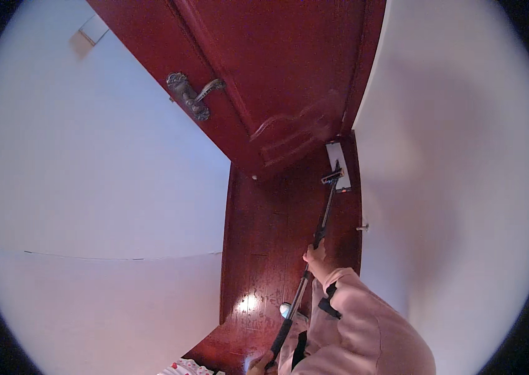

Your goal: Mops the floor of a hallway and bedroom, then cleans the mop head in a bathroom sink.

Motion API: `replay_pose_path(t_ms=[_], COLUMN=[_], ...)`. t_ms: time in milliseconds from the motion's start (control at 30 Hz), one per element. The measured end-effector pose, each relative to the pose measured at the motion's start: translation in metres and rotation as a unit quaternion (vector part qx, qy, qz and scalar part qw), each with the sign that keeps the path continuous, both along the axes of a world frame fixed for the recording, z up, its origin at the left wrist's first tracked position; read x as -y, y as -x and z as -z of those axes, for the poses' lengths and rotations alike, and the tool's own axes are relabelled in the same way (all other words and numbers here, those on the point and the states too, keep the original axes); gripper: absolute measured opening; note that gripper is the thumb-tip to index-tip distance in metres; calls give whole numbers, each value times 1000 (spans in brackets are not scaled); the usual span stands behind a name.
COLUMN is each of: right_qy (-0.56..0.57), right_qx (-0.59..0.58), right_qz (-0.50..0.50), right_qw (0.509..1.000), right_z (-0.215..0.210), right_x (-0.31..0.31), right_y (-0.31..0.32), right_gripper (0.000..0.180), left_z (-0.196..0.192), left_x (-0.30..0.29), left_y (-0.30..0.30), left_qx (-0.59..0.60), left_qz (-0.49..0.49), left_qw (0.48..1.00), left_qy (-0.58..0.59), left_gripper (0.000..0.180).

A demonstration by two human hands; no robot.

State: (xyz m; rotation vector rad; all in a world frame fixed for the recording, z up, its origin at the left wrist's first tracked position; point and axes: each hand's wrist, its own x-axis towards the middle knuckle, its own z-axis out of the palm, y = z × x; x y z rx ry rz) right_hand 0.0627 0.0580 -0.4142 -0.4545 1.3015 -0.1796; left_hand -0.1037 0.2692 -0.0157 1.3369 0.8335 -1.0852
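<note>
At the near edge, the left hand [259, 364], partly cut off by the picture's lower rim, has its fingers wrapped around the lower end of a black, tubular grip [281, 335] on a long-handled flat mop with a slim grey metal pole [302, 289]. Just beyond the grip, a white and pale-blue shoe tip [285, 309] shows beside the pole. Farther up, the right hand [316, 255], below the cuff of a pale pink sleeve [370, 306], is clamped around the pole just short of a black collar. The pole's long axis slants from lower left, near the body, to upper right, away from it, so the mop passes through both sets of fingers and its far end extends well past them. There, a narrow, rectangular, white mop head [339, 155] with dark ends lies on the glossy red-brown wooden floor [264, 231], its length running roughly away from the person, near the white right-hand wall [452, 187] and the dark red panelled door [289, 69].
</note>
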Motion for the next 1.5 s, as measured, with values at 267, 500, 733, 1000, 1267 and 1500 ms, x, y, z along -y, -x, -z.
replay_pose_path(t_ms=[267, 500, 733, 1000, 1267, 1500], right_qy=[6, -98, -157, -131, -180, -211], right_qx=[13, 54, 49, 38, 350, 414], right_qz=[-57, -129, -228, -305, -266, -225], right_qw=[998, 985, 960, 942, 880, 857], right_z=[-27, -61, -104, -143, -151, -90], right_x=[-61, -147, -215, -224, -86, -92], right_y=[15, 35, 47, 51, 120, 121], right_gripper=[32, 28, 25, 23, 11, 6], left_z=[-27, -85, -129, -204, -170, -167], left_x=[-52, -61, -73, -132, -129, -111], left_y=[32, 74, 95, 34, -25, -45], left_qx=[-20, 1, 12, 25, 31, 68], left_qz=[-86, -162, -178, 40, 207, 298], left_qw=[992, 966, 947, 972, 963, 921], left_qy=[-87, -200, -268, -230, -171, -243], left_gripper=[17, 21, 25, 23, 25, 29])
